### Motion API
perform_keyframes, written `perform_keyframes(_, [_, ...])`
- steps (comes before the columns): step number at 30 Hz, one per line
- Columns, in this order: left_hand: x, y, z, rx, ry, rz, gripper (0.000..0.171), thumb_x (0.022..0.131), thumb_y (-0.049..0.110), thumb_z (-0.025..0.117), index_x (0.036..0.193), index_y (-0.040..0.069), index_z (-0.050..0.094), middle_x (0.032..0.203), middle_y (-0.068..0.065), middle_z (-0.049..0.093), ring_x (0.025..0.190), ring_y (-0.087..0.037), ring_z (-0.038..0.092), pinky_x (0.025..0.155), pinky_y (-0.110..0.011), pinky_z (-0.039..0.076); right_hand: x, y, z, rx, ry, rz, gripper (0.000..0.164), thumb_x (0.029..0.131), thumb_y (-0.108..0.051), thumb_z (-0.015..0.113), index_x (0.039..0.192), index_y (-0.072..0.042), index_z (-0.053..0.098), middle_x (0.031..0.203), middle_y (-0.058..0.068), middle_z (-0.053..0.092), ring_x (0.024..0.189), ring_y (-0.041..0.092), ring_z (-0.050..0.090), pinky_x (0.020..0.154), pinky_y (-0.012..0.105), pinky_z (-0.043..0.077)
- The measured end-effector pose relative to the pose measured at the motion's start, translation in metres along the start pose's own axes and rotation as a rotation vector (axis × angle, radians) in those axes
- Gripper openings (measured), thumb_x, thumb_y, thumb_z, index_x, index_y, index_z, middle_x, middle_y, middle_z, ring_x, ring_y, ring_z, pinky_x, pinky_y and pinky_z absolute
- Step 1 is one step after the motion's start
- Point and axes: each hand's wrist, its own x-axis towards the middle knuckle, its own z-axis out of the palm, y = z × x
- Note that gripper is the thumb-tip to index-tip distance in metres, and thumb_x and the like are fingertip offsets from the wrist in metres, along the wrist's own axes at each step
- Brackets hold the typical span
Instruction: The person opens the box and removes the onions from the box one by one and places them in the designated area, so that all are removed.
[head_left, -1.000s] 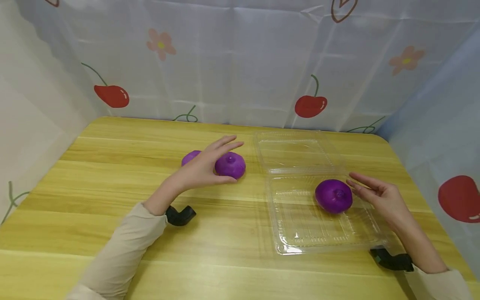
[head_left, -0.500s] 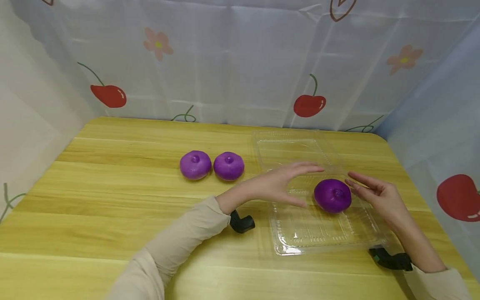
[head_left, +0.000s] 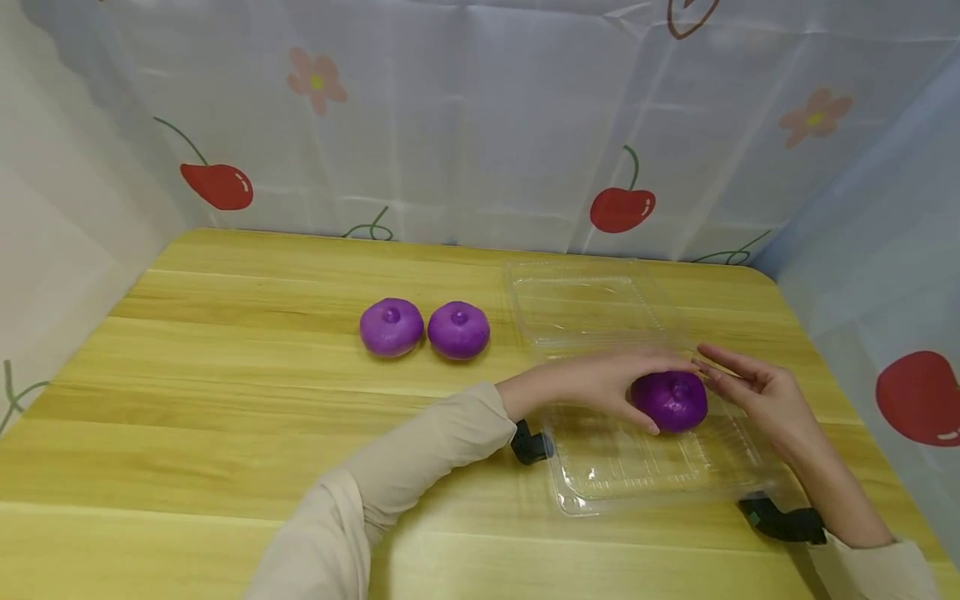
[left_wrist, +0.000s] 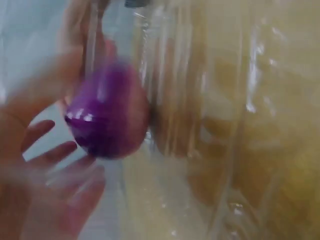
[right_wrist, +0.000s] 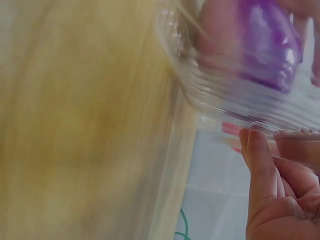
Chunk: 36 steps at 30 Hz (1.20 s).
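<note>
A purple onion point(head_left: 672, 405), round with a small nub on top, sits in the base of an open clear plastic container point(head_left: 600, 492). My left hand point(head_left: 596, 382) reaches in from the left and holds this onion, fingers over its far side and thumb at its near side. The left wrist view is blurred, with the onion point(left_wrist: 107, 117) beside my fingers. At the container's right edge, my right hand point(head_left: 772, 404) pinches the rim; the right wrist view shows my thumb point(right_wrist: 259, 160) on one side of it and fingers behind.
Two more purple onions, a left one point(head_left: 392, 329) and a right one point(head_left: 459, 332), lie side by side on the wooden table point(head_left: 225, 400). The container's lid point(head_left: 585, 300) is folded back flat. A cherry-print curtain point(head_left: 465, 125) hangs behind the table.
My left hand has moved right, away from the two onions on the table, to the onion in the container. My right hand stays at the container's rim.
</note>
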Motion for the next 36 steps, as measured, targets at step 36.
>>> perform_keyframes(36, [0.009,-0.001,0.02,-0.01,-0.1,-0.025,0.077,0.076,0.022,0.079,0.139,0.01,0.038,0.138,-0.002,0.043,0.124,-0.002,0.034,0.098,-0.009,0.02,0.001,0.0,0.001,-0.028,0.007,-0.019,0.037,0.095,0.004,0.049,0.131,0.008,0.048,0.115,-0.004,0.063,0.103,0.007,0.059,0.081,0.019,0.047])
